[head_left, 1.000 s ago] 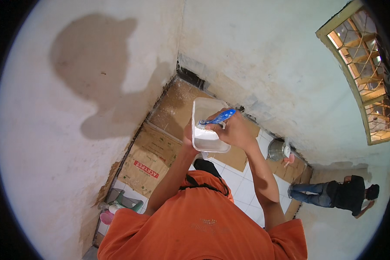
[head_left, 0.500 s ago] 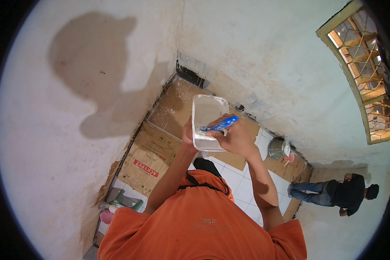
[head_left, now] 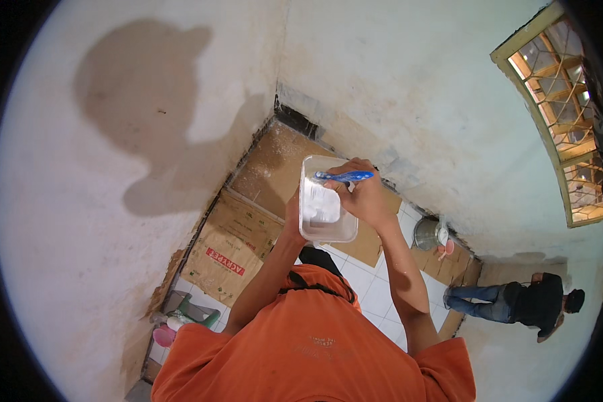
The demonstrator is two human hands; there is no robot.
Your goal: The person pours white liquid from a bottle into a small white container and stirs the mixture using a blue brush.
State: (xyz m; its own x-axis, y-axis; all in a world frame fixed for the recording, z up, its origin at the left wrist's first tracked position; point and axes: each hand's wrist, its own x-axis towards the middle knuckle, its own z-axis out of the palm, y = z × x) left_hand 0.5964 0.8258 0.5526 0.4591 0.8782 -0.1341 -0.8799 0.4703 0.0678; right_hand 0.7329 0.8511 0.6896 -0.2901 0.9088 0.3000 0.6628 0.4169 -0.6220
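A clear plastic tub with white paint in it is held out in front of my orange shirt. My left hand grips the tub along its left side, and its fingers are mostly hidden behind the wall. A paintbrush with a blue handle is pinched in my right hand. The bristle end lies over the far part of the tub, close to its left wall; whether it touches the paint I cannot tell.
Pale, patchy walls meet in a corner ahead. Cardboard and brown paper cover parts of the tiled floor. A metal bucket stands by the right wall; a person in dark clothes is farther right. A barred window is upper right.
The tub has tipped and come slightly nearer, so more of the white paint shows. My right hand has moved the brush from the tub's middle toward its far end.
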